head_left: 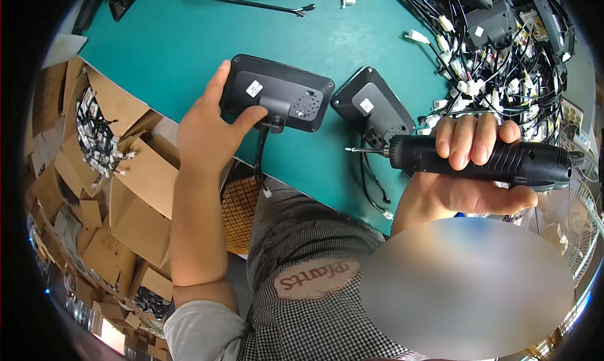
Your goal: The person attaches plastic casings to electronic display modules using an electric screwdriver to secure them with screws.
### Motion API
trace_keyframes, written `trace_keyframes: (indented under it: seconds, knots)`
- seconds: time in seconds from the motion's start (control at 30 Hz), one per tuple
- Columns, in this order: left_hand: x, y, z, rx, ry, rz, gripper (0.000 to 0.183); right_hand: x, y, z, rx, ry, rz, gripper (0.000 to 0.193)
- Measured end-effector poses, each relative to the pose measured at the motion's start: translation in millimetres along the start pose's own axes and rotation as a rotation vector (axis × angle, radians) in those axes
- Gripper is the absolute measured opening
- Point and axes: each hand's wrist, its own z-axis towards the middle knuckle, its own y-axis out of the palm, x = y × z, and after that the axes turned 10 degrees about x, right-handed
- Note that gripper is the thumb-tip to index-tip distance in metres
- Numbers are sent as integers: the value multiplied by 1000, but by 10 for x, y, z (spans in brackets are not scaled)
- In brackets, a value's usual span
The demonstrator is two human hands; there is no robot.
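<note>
My left hand (217, 125) grips the left end of a black rectangular electronic unit (277, 92), thumb on its back near the short mount and fingertips at its edge. The unit lies back side up, with a white label and a round speaker grille; its cable hangs over the table's near edge. In my right hand (465, 160) is a black electric screwdriver (484, 161), fingers wrapped over its body, its bit pointing left. Partly behind the screwdriver rests a second black unit (371, 103), also back side up, its cable trailing toward me.
The green tabletop (170, 59) spreads under the units. A heap of black cables with white connectors (478, 78) and more black units fills the far right. Cardboard boxes (141, 178) crowd the floor at left. A fan (566, 219) stands at right; loose cables (264, 9) lie at the far edge.
</note>
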Motion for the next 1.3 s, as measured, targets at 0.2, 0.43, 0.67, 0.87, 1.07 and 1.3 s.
trace_keyframes:
  seconds: [0.2,0.43,0.67,0.87,1.07,1.3]
  knots:
    - [145,306,28,-7,106,-35,73,-2,-102,40,98,-185,-89,82]
    - [622,552,-104,80,113,-42,72,1,-336,101,232,-400,-264,76]
    - [871,294,7,-50,437,-94,72,-228,-510,185,183,-399,-326,76]
    - [1086,181,111,-450,710,278,95,-180,-533,209,237,-428,-281,76]
    - [1004,357,121,-359,868,427,92,9,-596,203,263,-471,-240,75]
    - [978,365,122,-331,865,411,89,134,-527,219,356,-465,-299,76]
